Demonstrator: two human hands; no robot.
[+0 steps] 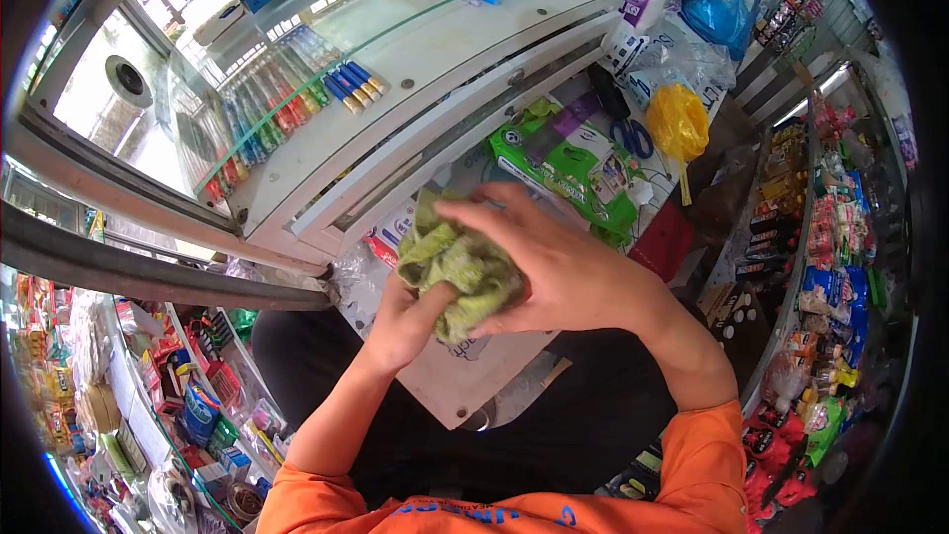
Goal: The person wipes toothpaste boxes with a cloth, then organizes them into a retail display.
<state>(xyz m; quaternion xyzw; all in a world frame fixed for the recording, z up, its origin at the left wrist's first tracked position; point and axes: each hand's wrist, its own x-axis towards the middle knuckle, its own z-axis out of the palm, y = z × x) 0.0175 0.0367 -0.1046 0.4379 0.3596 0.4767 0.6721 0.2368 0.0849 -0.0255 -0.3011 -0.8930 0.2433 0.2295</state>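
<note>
A crumpled green cloth [457,262] is bunched between both hands above a small white board. My left hand [403,324] grips its lower left side, the thumb pressed into the folds. My right hand [539,262] curls around the right side, fingers over the top and slightly blurred. Whether anything is wrapped inside the cloth is hidden. Just beyond the hands lies a green plastic packet [578,163] on the board [470,386], whose near edge juts out over the lap.
Behind stands a glass display case [415,79] with rows of pens. Scissors [631,138], a yellow plastic bag [678,122] and a blue bag [717,10] sit at the right. Shelves of packaged goods [830,287] flank both sides. A metal frame bar [168,282] crosses at the left.
</note>
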